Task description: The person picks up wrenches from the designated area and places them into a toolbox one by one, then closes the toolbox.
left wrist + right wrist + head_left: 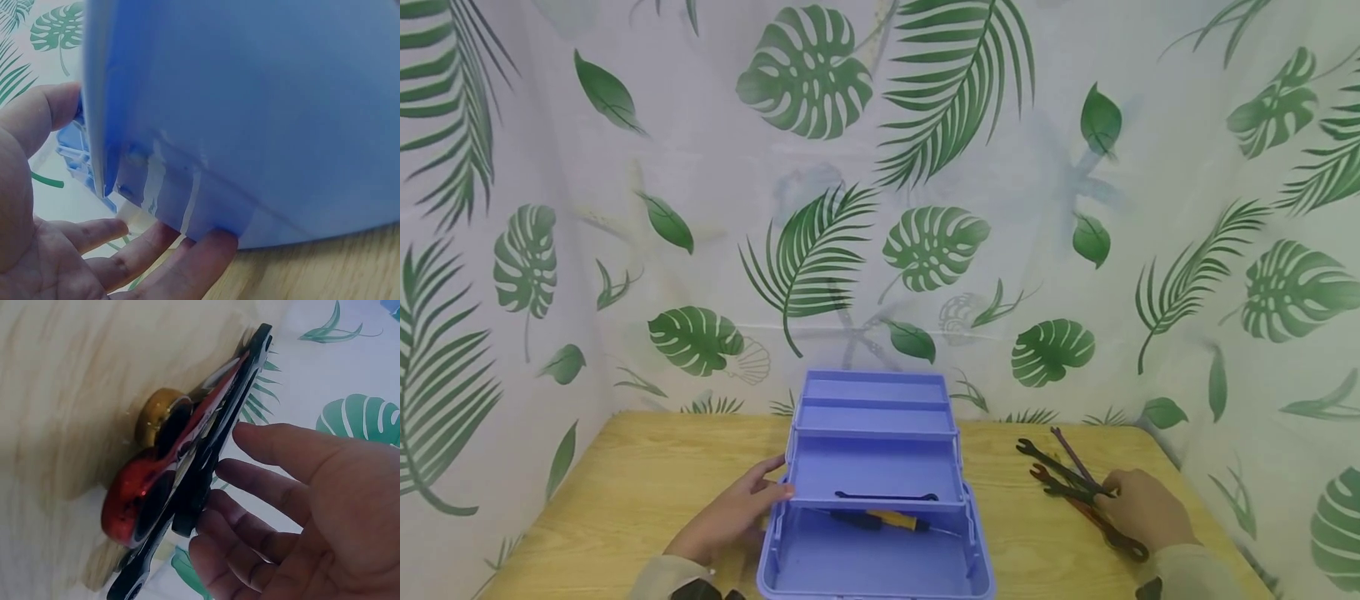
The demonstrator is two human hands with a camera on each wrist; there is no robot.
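A blue-violet toolbox [865, 571] stands with its tiered trays [876, 467] raised. My left hand [730, 512] rests at its left side, thumb by the tray edge and extended fingers against the outer wall [300, 156]. One black wrench [887, 497] lies along the lower tray's front edge. Below, a yellow-and-black screwdriver [898, 521] lies inside the box beside another black handle [855, 520]. To the right, my right hand [1150, 508] is at a pile of wrenches, its fingertips right at a black wrench [215, 437]. A red wrench [128, 500] and a gold ring end [156, 415] show beside it.
The wooden table [677, 454] carries the toolbox near its middle and the wrenches toward its right edge. A purplish wrench [1071, 450] points to the back of the table. Behind hangs a white leaf-patterned curtain [700, 167].
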